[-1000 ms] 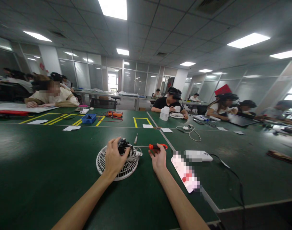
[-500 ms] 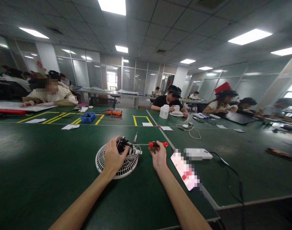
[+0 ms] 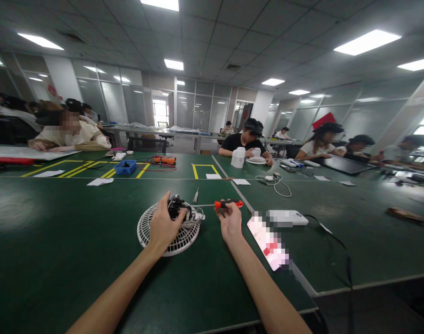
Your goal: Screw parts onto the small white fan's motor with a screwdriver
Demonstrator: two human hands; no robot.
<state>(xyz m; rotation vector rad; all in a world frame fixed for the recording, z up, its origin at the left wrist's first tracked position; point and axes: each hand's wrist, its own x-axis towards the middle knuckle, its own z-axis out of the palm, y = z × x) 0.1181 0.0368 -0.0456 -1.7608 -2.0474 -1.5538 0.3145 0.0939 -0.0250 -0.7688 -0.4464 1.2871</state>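
Observation:
A round white fan grille lies on the green table, with a black fan motor assembly and bundled white wires on top of it. My left hand is closed around the motor, thumb on its near side and fingers behind it. In my right hand is a screwdriver with a red and black handle, held level in the fingertips. Its shaft points left and reaches the motor's right side; the tip's exact contact is hidden. A small slim tool lies just beyond the motor.
Right of my hand lie a phone and a white device with a black cable. Further back are a blue bin, an orange multimeter, paper slips and a coiled white cable. Across the table a person handles white fan parts.
The whole view has shifted slightly. My left hand stays on the motor and my right hand keeps the screwdriver level against its side, with little visible movement.

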